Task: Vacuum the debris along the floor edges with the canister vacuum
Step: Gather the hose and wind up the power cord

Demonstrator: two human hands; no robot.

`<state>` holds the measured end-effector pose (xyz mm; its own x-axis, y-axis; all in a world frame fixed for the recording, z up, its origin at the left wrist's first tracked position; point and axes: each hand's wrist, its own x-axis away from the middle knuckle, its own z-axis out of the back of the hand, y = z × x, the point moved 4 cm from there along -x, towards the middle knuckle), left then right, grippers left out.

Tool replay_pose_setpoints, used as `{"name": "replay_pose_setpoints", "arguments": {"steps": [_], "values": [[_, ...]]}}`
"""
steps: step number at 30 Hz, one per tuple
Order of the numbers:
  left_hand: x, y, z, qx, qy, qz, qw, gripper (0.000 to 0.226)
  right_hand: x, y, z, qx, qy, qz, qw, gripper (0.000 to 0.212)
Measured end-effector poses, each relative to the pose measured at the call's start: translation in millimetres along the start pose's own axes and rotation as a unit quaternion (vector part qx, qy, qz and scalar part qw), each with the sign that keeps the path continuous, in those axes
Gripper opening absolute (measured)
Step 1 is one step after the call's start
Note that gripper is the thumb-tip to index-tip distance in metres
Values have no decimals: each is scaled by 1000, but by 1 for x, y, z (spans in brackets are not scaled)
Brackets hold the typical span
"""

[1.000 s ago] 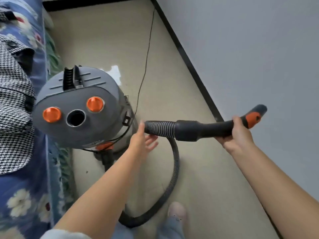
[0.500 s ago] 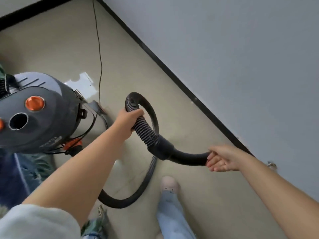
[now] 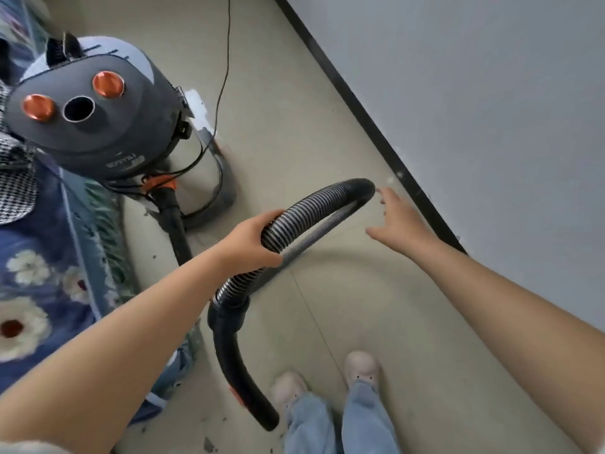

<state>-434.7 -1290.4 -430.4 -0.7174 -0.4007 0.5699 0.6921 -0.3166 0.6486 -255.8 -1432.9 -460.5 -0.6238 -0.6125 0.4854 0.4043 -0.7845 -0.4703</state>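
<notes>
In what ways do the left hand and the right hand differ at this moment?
The left hand grips the ribbed hose with curled fingers; the right hand holds nothing, its fingers spread. The left hand is over the middle of the floor; the right hand reaches toward the black baseboard, beside the hose's bend. Both arms are bare.
</notes>
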Motion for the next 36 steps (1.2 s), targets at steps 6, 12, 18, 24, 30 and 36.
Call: {"name": "replay_pose_setpoints", "arguments": {"steps": [6,12,18,24,30,36], "values": [[44,-4,-11,5,-43,-6,999,79,1,-3,-24,125,8,140,982,90],[74,-19,-9,-104,-72,1,992,80,19,-14,-22,113,-66,202,971,35],[85,-17,-8,-181,100,-13,978,48,60,-17,6,95,-48,269,957,35],[91,3,-9,-186,258,-86,944,37,67,-1,27,114,-131,234,956,32],[98,1,-10,-201,246,-122,940,45,66,25,20,92,-172,203,960,42],[100,-8,-10,-153,274,-15,949,36,74,22,27,3,-71,234,970,34]]}}
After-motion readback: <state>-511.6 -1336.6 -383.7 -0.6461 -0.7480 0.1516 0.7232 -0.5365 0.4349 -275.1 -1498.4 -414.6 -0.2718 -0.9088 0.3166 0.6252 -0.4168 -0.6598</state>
